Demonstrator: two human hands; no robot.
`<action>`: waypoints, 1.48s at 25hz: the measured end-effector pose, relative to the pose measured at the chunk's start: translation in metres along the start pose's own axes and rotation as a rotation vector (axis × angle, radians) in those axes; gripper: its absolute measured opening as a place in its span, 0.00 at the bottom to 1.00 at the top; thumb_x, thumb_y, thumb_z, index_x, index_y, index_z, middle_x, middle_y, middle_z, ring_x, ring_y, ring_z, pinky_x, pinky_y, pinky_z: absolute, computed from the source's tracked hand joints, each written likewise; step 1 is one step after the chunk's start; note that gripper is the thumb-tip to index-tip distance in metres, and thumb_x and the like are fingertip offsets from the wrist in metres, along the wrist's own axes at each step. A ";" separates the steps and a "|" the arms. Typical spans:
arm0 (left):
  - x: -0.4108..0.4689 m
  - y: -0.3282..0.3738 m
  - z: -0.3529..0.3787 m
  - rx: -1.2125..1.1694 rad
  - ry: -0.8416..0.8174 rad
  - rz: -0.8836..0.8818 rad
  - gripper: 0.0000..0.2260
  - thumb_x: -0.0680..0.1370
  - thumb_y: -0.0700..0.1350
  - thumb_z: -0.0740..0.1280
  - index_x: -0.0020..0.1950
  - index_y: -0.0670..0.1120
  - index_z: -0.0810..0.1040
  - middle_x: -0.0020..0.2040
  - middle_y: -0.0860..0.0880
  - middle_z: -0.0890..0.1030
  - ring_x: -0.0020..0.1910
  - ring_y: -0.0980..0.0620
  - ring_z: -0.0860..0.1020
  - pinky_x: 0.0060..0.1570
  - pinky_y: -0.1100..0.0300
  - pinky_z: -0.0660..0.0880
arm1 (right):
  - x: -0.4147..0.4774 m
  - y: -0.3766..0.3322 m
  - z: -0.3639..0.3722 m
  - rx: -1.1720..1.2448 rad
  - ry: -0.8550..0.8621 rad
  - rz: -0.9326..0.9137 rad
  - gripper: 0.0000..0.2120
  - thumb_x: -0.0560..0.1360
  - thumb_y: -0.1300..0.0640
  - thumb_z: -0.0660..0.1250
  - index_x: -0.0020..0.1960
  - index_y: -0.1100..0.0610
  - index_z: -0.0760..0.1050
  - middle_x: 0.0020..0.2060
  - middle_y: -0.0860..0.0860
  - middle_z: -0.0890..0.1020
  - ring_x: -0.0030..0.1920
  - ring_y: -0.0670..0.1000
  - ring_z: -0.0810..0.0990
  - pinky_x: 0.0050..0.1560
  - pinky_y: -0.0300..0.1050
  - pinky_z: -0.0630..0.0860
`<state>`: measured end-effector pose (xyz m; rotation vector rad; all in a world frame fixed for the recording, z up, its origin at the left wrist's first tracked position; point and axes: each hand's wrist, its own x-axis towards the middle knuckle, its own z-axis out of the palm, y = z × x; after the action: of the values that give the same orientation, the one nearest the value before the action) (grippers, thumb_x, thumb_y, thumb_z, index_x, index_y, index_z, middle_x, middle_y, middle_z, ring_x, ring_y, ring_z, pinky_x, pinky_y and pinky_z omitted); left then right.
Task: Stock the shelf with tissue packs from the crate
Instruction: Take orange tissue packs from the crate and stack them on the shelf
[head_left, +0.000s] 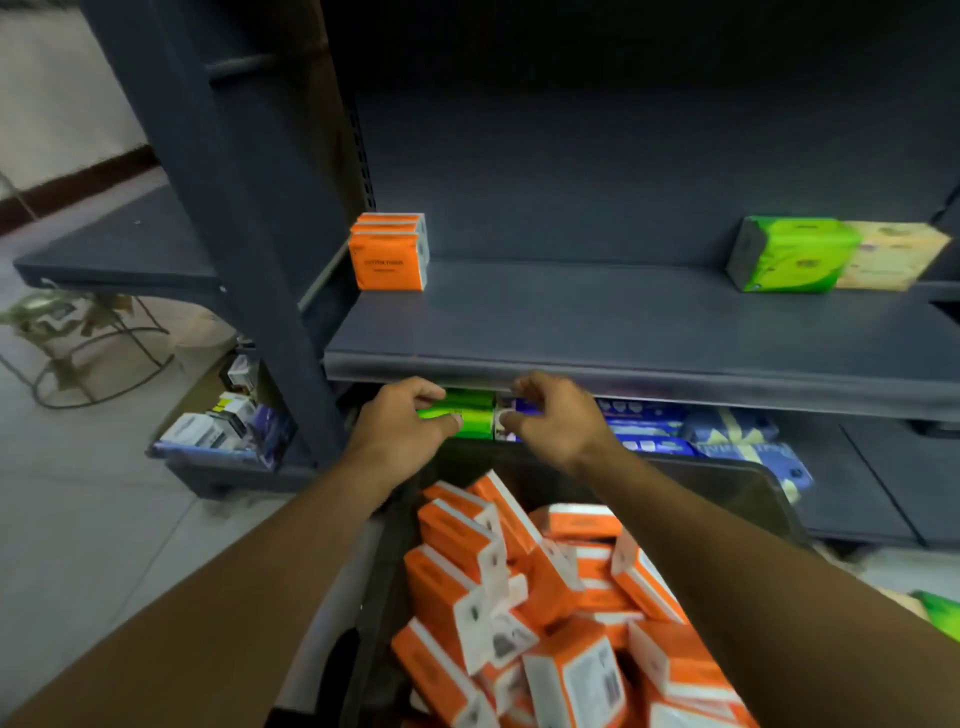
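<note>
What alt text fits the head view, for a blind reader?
Left hand grips a green pack and right hand pinches a purple pack on the lower shelf, under the upper shelf. Below, a crate is heaped with orange tissue packs; the upper shelf holds an orange stack at left, a lime pack and a yellow pack at right.

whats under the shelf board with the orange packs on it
Green packs, gripped by the left hand; a purple-and-white pack pinched by the right hand; blue packs beside. The shelf board's front lip and both hands cover whatever lies further back.
</note>
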<state>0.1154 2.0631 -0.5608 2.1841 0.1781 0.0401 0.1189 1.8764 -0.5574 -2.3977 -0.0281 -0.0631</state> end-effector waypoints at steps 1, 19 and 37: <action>-0.007 -0.002 0.002 0.012 -0.020 -0.005 0.12 0.70 0.47 0.77 0.50 0.54 0.79 0.51 0.51 0.82 0.54 0.51 0.80 0.60 0.52 0.76 | -0.007 0.004 0.001 -0.005 -0.010 0.020 0.19 0.72 0.51 0.73 0.62 0.53 0.78 0.57 0.52 0.82 0.58 0.53 0.80 0.58 0.43 0.74; 0.016 -0.049 0.066 0.422 -0.426 0.171 0.15 0.72 0.42 0.73 0.58 0.50 0.80 0.56 0.48 0.82 0.57 0.49 0.79 0.58 0.54 0.76 | -0.007 0.081 0.096 -0.419 -0.601 0.106 0.32 0.71 0.52 0.75 0.70 0.55 0.65 0.61 0.55 0.79 0.60 0.57 0.79 0.59 0.48 0.75; 0.057 0.017 -0.014 -0.484 -0.384 0.008 0.22 0.72 0.31 0.73 0.61 0.49 0.75 0.55 0.49 0.83 0.54 0.51 0.82 0.51 0.56 0.79 | 0.048 0.024 -0.037 0.749 -0.187 0.154 0.23 0.71 0.69 0.72 0.63 0.54 0.75 0.53 0.53 0.84 0.52 0.52 0.84 0.53 0.48 0.82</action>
<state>0.1728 2.0728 -0.5407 1.6710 -0.0560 -0.3009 0.1664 1.8342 -0.5436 -1.6434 0.0398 0.2100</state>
